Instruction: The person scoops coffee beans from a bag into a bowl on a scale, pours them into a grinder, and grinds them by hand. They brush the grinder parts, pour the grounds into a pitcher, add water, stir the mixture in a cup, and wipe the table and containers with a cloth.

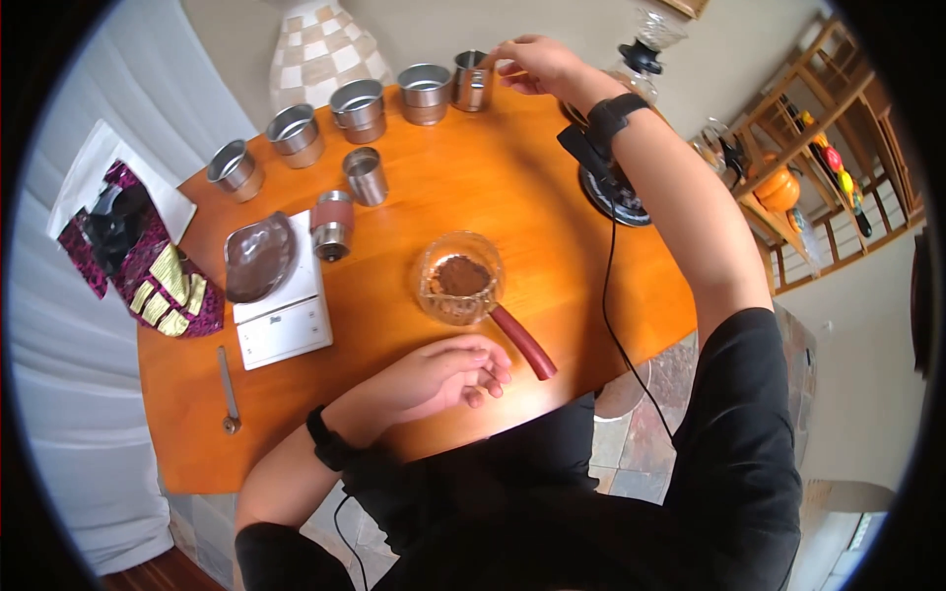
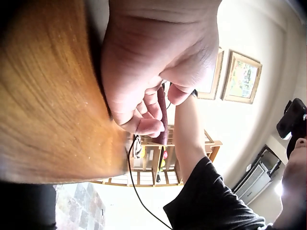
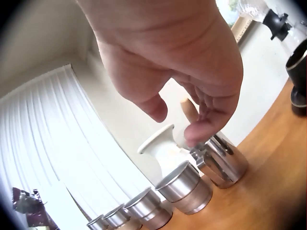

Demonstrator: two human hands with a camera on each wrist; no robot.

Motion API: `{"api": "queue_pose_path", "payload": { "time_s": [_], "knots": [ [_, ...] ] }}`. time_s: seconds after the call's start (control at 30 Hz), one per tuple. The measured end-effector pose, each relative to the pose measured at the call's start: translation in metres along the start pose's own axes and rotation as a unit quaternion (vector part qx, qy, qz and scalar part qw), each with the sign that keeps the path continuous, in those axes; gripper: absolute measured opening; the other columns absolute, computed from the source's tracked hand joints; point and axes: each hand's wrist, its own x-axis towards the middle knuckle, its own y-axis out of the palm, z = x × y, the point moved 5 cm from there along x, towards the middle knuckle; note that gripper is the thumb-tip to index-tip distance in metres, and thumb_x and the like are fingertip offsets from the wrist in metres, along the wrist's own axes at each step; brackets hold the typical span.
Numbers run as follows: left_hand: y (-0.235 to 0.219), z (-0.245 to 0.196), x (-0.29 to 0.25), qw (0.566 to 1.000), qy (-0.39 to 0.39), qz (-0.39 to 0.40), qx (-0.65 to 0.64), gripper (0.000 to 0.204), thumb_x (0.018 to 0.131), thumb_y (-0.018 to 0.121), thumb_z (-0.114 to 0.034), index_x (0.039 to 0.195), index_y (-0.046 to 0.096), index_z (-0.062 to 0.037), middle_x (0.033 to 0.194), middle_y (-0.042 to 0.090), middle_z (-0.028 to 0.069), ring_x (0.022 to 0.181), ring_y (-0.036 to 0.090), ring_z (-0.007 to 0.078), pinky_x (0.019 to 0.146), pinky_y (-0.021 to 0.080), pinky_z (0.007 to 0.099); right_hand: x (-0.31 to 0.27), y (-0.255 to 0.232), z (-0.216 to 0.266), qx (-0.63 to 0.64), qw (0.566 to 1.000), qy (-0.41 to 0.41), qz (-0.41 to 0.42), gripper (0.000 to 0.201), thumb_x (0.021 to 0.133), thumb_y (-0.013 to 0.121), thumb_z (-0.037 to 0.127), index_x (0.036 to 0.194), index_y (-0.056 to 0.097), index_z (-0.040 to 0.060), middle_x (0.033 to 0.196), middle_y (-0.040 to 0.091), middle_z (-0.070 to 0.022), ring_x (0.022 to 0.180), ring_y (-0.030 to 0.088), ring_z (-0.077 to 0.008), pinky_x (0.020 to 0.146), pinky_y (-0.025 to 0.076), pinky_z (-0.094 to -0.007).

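Observation:
At the back of the table my right hand (image 1: 537, 64) reaches to a shiny metal pitcher (image 1: 471, 84). In the right wrist view its thumb is spread away from the fingers, and the fingertips are right at the pitcher's rim, beside a wooden stick (image 3: 188, 108) that rises there. My left hand (image 1: 448, 376) lies loosely curled near the table's front edge, holding nothing. Just beyond it stands a glass pot (image 1: 430, 303) with dark brown grounds (image 1: 461, 276) inside. Its dark red handle (image 1: 522, 340) points toward my body, to the right of the left hand.
Several metal cups line the back, including one (image 1: 426, 94) beside the pitcher. A metal cup (image 1: 366, 177) and a grinder (image 1: 333, 225) stand near a white scale (image 1: 286, 335) bearing a dish (image 1: 258, 261). Left are a coffee bag (image 1: 158, 266) and a spoon (image 1: 227, 389). A cable (image 1: 609, 295) crosses the right.

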Motion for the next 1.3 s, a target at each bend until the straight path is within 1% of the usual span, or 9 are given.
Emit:
{"api": "queue_pose_path", "payload": {
  "time_s": [0.1, 0.17, 0.2, 0.4, 0.57, 0.67, 1.0, 1.07, 1.3],
  "knots": [
    [0.006, -0.004, 0.000, 1.000, 0.000, -0.003, 0.003, 0.032, 0.102, 0.045, -0.017, 0.129, 0.052, -0.0005, 0.125, 0.060, 0.0142, 0.113, 0.060, 0.0240, 0.089, 0.048, 0.0344, -0.073, -0.032, 0.030, -0.038, 0.997, -0.068, -0.014, 0.053, 0.096, 0.063, 0.032, 0.139, 0.047, 0.0045, 0.103, 0.064, -0.0038, 0.090, 0.066, -0.0129, 0.072, 0.052, -0.0233],
    [0.005, -0.002, 0.001, 1.000, -0.010, 0.014, 0.020, 0.041, 0.102, 0.046, -0.021, 0.137, 0.046, 0.0010, 0.135, 0.056, 0.0162, 0.122, 0.057, 0.0265, 0.094, 0.048, 0.0376, -0.120, -0.051, 0.047, -0.019, 0.991, -0.133, -0.009, 0.047, 0.098, 0.060, 0.030, 0.136, 0.052, 0.0038, 0.100, 0.064, -0.0023, 0.089, 0.065, -0.0105, 0.073, 0.051, -0.0211],
    [0.006, -0.003, 0.002, 1.000, -0.006, 0.013, 0.008, 0.039, 0.103, 0.044, -0.019, 0.137, 0.046, 0.0001, 0.136, 0.055, 0.0161, 0.123, 0.055, 0.0261, 0.095, 0.047, 0.0388, -0.146, -0.060, 0.056, 0.016, 0.993, -0.117, -0.022, 0.031, 0.098, 0.058, 0.024, 0.115, 0.060, -0.0006, 0.085, 0.064, -0.0038, 0.079, 0.064, -0.0110, 0.069, 0.050, -0.0220],
    [0.013, -0.006, 0.003, 1.000, -0.010, 0.012, 0.016, 0.047, 0.103, 0.045, -0.023, 0.144, 0.037, -0.0022, 0.142, 0.048, 0.0172, 0.129, 0.050, 0.0264, 0.102, 0.045, 0.0424, -0.237, -0.178, 0.019, 0.038, 0.962, -0.231, -0.141, 0.025, 0.102, 0.053, 0.019, 0.118, 0.062, 0.0022, 0.088, 0.060, 0.0022, 0.082, 0.060, -0.0082, 0.068, 0.046, -0.0226],
    [0.018, -0.008, 0.003, 0.999, -0.009, 0.026, 0.041, 0.057, 0.102, 0.050, -0.030, 0.149, 0.029, -0.0040, 0.146, 0.044, 0.0179, 0.131, 0.048, 0.0279, 0.105, 0.043, 0.0430, -0.244, -0.273, -0.090, 0.105, 0.915, -0.084, -0.381, 0.021, 0.098, 0.060, 0.023, 0.109, 0.062, 0.0054, 0.092, 0.063, 0.0004, 0.082, 0.061, -0.0103, 0.073, 0.052, -0.0268],
    [0.020, -0.008, 0.004, 0.999, -0.007, 0.010, 0.039, 0.063, 0.100, 0.054, -0.031, 0.149, 0.026, -0.0041, 0.145, 0.044, 0.0189, 0.130, 0.048, 0.0306, 0.105, 0.043, 0.0473, -0.212, -0.311, -0.171, 0.139, 0.926, 0.018, -0.351, 0.030, 0.097, 0.062, 0.037, 0.106, 0.060, 0.0085, 0.090, 0.059, 0.0009, 0.079, 0.057, -0.0118, 0.076, 0.051, -0.0319],
    [0.010, -0.006, 0.000, 1.000, 0.012, 0.019, -0.001, 0.058, 0.099, 0.055, -0.031, 0.145, 0.032, -0.0042, 0.137, 0.051, 0.0199, 0.127, 0.053, 0.0335, 0.105, 0.044, 0.0483, -0.194, -0.276, -0.191, 0.205, 0.910, 0.111, -0.344, 0.035, 0.098, 0.057, 0.048, 0.089, 0.059, 0.0145, 0.075, 0.058, 0.0027, 0.072, 0.057, -0.0130, 0.067, 0.042, -0.0291],
    [0.010, -0.007, -0.001, 1.000, 0.015, 0.023, -0.002, 0.058, 0.099, 0.055, -0.031, 0.144, 0.033, -0.0033, 0.135, 0.053, 0.0205, 0.126, 0.054, 0.0338, 0.105, 0.044, 0.0481, -0.181, -0.274, -0.198, 0.317, 0.917, 0.004, -0.243, 0.036, 0.099, 0.059, 0.043, 0.080, 0.054, 0.0123, 0.067, 0.050, 0.0006, 0.066, 0.053, -0.0158, 0.064, 0.042, -0.0303],
    [0.013, -0.007, -0.004, 0.999, 0.021, 0.026, 0.020, 0.041, 0.102, 0.052, -0.021, 0.136, 0.044, 0.0001, 0.130, 0.056, 0.0215, 0.122, 0.057, 0.0307, 0.104, 0.045, 0.0460, -0.173, -0.279, -0.210, 0.301, 0.910, -0.052, -0.280, 0.042, 0.100, 0.060, 0.036, 0.070, 0.045, 0.0112, 0.065, 0.045, -0.0011, 0.063, 0.047, -0.0172, 0.061, 0.039, -0.0302]
  ]
}}
